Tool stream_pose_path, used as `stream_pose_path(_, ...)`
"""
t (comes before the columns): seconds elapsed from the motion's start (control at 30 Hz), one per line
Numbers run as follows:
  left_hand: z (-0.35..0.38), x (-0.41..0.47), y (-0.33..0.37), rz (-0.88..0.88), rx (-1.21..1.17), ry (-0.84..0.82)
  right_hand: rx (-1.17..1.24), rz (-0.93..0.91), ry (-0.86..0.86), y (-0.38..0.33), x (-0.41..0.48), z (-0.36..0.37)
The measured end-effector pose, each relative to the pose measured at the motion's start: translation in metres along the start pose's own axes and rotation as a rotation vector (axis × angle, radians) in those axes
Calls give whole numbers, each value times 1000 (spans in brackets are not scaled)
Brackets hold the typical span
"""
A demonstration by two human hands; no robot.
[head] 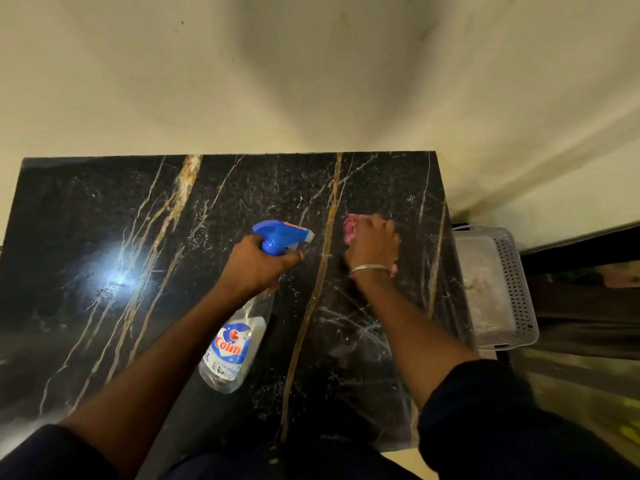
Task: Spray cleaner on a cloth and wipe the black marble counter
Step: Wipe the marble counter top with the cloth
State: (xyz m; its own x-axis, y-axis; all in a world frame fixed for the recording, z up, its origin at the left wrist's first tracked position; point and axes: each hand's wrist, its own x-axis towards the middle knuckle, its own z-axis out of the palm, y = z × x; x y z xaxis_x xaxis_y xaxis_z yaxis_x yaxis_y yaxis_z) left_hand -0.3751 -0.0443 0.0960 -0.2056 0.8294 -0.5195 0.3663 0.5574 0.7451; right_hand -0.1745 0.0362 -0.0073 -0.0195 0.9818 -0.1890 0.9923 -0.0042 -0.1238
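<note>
Cloth (349, 227): pink, bunched, mostly hidden under the right hand (373, 244). Only an edge shows at the far left of the knuckles and a scrap beside the wrist. The right hand's fingers are curled down over it, holding it against the counter (104, 216) near the far right corner. The fingertips themselves are out of sight. A thin metal bracelet (369, 268) circles that wrist.

Spray bottle (235, 344): clear plastic with a blue trigger head and a blue and white label reading "Colin". The left hand (257, 266) is wrapped round the neck, which it covers entirely. One finger reaches forward beneath the trigger; whether it is squeezing cannot be told. The nozzle points right, toward the cloth, with a gap between them. The body slants back toward the person. Whether its base clears the counter cannot be judged from this angle. The liquid level is hard to read through the label.

Dark sleeves are pushed up both forearms and run out of the bottom of the view. The counter's near edge is partly blocked by the person's body.

Counter surface: polished black marble with gold and white veins running front to back. A bright glare from a light sits on the left half. Faint pale streaks show near the right forearm.

Surroundings: a plain cream wall (311, 81) meets the counter's far edge. A grey perforated plastic basket (516, 289) sits just off the right end; its contents are blurred. Beyond it the area is dark and indistinct.
</note>
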Motion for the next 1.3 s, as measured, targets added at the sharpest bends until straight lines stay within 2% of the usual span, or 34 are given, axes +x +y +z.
stream_pose_path(0.13, -1, -4, -5, -24, -4, 20, 70, -268, -11, -33, -33, 20)
stream_pose_path(0.27, -9, -9, -7, -50, 4, 32, 101, -401, 20, 27, -36, 17)
stream_pose_path(0.33, -13, -11, -10, -58, 0, 46, 124, -308, 48, 64, -30, 14)
stream_pose_path(0.47, -10, -18, -12, -45, 44, 24, 108, -10, 85, 125, -12, -3)
stream_pose_path(0.57, -4, -22, -11, -48, 53, 14, 119, 195, 77, 123, -10, -4)
stream_pose_path(0.63, 1, -25, -11, -42, 46, -4, 130, 253, 78, 99, -16, 2)
stream_pose_path(0.9, 12, -40, -18, -54, 87, -1, 147, -229, 23, -8, -64, 23)
stream_pose_path(1.0, 17, -43, -18, -58, 97, 1, 62, -423, -36, 7, -67, 20)
stream_pose_path(1.07, 19, -45, -16, -55, 91, -1, 53, -479, -52, 32, -59, 14)
stream_pose_path(1.13, 21, -47, -13, -40, 79, -1, 72, -375, -19, 62, -43, 9)
stream_pose_path(1.3, 30, -51, -8, -24, 70, -23, 39, 22, 25, 140, -4, -6)
